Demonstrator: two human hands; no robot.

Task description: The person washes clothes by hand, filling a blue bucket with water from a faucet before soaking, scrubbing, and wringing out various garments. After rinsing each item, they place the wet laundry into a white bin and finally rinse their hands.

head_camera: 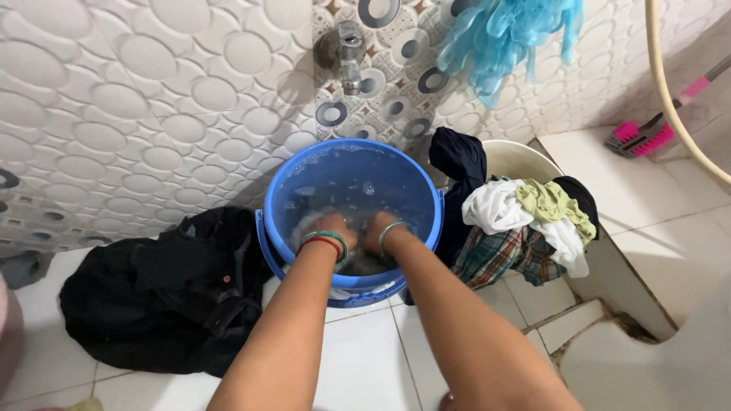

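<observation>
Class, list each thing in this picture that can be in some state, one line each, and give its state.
Blue bucket: upright, filled with soapy water.
Tap: no water running.
Left hand: in the water, on a pale cloth.
Right hand: in the water, beside the left.
Black clothes: heaped on the floor.
Cream tub: piled with clothes, some hanging over.
Pink brush: lying on the ledge.

We have open floor (365,365) in front of the bucket (346,179). A black heap of clothes (167,289) blocks its left, a piled basin (525,221) crowds its right, and the tap (350,57) overhangs behind.
</observation>
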